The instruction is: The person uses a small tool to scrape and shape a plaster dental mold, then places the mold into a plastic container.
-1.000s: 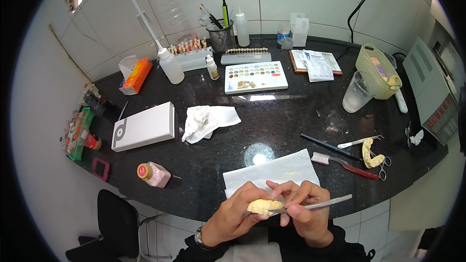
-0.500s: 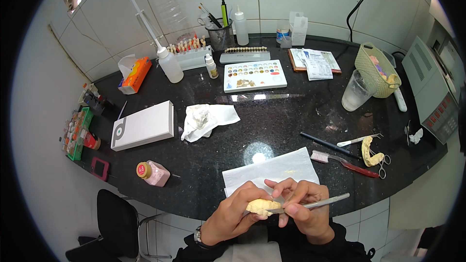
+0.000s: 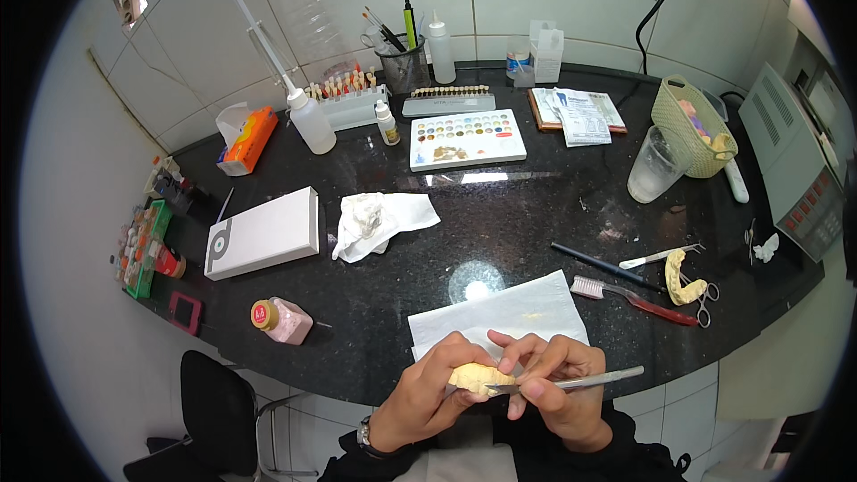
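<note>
My left hand [image 3: 420,406] holds a pale yellow plaster dental cast [image 3: 473,376] between thumb and fingers, over the near edge of the black counter. My right hand [image 3: 562,397] grips a slim silver knife [image 3: 600,378], its blade resting against the lower right part of the cast, while some right fingers curl up behind the cast. A white paper towel [image 3: 495,308] lies just beyond my hands. To its right are a red-handled brush [image 3: 661,312], a dark rod [image 3: 594,261], tweezers [image 3: 652,261], scissors [image 3: 707,308] and a second, horseshoe-shaped cast [image 3: 678,281].
A pink jar [image 3: 290,326], white box [image 3: 259,236] and crumpled tissue [image 3: 375,223] sit at left. Behind are a paint palette [image 3: 469,138], bottles [image 3: 312,125], shade guides and a pen cup. At right are a cup [image 3: 652,174], basket [image 3: 692,134] and grey machine [image 3: 777,143]. A chair [image 3: 219,411] stands below left.
The cast has shifted very slightly left in my left hand. The knife in my right hand has changed its angle a little. The things on the counter look unmoved.
</note>
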Demonstrator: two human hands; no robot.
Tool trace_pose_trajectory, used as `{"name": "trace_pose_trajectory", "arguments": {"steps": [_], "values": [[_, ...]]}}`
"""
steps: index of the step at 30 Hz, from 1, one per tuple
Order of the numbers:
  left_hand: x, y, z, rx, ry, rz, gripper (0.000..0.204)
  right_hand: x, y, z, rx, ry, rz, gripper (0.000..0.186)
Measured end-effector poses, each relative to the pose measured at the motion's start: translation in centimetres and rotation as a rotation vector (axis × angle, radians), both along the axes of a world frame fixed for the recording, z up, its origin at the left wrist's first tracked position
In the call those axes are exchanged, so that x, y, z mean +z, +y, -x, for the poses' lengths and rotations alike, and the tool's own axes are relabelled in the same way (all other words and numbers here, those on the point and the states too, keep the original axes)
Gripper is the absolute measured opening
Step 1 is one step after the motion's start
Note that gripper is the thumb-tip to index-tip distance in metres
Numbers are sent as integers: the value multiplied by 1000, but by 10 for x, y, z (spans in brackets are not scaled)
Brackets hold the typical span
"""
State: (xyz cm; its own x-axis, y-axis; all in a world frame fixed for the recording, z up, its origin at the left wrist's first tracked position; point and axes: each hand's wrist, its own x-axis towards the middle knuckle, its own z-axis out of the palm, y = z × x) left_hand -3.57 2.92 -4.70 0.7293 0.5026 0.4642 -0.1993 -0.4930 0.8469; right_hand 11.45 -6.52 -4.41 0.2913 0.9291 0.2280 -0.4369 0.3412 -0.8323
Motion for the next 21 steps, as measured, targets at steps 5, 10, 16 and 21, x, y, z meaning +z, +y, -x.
{"name": "trace_pose_trajectory", "arguments": {"steps": [5,10,16,21], "values": [[0,1,0,-9,-6,19,30,3,-1,0,1,-46,4,10],[0,0,-1,10,-11,-5,31,3,-1,2,-43,-13,13,10],[-1,0,-1,7,-14,5,31,2,0,-2,-5,-28,16,10],[-1,0,-1,-8,-8,12,31,3,0,-4,20,-27,17,9]]}}
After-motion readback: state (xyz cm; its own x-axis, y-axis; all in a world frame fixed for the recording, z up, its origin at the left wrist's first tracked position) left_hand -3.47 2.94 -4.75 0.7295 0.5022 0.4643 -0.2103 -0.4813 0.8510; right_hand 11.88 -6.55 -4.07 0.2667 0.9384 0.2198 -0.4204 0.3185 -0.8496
